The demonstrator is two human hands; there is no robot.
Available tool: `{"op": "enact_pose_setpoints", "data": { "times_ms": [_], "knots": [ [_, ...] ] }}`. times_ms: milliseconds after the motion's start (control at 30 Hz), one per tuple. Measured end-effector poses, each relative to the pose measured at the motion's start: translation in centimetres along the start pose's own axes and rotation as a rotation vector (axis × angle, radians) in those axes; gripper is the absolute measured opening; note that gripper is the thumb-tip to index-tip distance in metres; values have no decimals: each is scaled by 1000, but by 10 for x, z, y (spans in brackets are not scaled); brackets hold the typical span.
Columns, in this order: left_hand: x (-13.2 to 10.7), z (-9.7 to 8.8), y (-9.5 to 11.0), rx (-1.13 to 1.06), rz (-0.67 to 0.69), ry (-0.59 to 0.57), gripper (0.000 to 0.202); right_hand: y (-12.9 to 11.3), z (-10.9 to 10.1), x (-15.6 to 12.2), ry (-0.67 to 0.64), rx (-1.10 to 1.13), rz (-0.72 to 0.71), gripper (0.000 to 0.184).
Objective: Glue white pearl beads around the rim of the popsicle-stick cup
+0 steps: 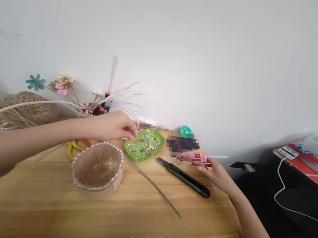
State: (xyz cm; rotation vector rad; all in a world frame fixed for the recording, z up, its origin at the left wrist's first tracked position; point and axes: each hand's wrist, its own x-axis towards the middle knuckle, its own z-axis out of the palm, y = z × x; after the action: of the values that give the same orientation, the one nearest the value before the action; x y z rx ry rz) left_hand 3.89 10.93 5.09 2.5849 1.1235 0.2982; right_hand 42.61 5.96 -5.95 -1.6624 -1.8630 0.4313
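The person's left hand (pixel 125 127) hangs over the left edge of a green dish (pixel 139 157), thumb and index fingertips drawn close together in a narrow pinch; whether a bead sits between them is too small to tell. The right hand (pixel 216 175) wraps its fingers around the handle of a pink glue gun (pixel 196 159), which is held just above the surface (pixel 133 225) at the right, nozzle toward the left, a red light showing on its body and a pale glue stick (pixel 218 156) jutting from its back. The dish, shallow and near the middle of the surface, carries a scatter of small white and pale beads (pixel 154 145), along with some dark and red bits or markings that cannot be told apart. Just beside it, to the left and nearer the person, stands an upright round basket (pixel 94 194) with pale slatted sides and a ring of pearls (pixel 123 159) around its rim; its inside is brownish and glossy toward the bottom. A utility knife (pixel 183 177) lies slanted below the glue gun, and a thin strip (pixel 161 192) lies between knife and basket.
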Motion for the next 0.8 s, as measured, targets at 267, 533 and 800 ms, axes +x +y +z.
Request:
{"op": "enact_pose_setpoints", "data": {
  "times_ms": [267, 533, 800],
  "knots": [
    [89, 65, -16, 152, 45, -295, 4, 10, -9, -29, 286, -2, 150, 54],
    [100, 90, -34, 169, -14, -455, 26, -2, -7, -32, 354, -53, 181, 62],
    [91, 72, -11, 121, -40, -336, 9, -27, -19, -49, 556, -71, 281, 61]
  ]
}}
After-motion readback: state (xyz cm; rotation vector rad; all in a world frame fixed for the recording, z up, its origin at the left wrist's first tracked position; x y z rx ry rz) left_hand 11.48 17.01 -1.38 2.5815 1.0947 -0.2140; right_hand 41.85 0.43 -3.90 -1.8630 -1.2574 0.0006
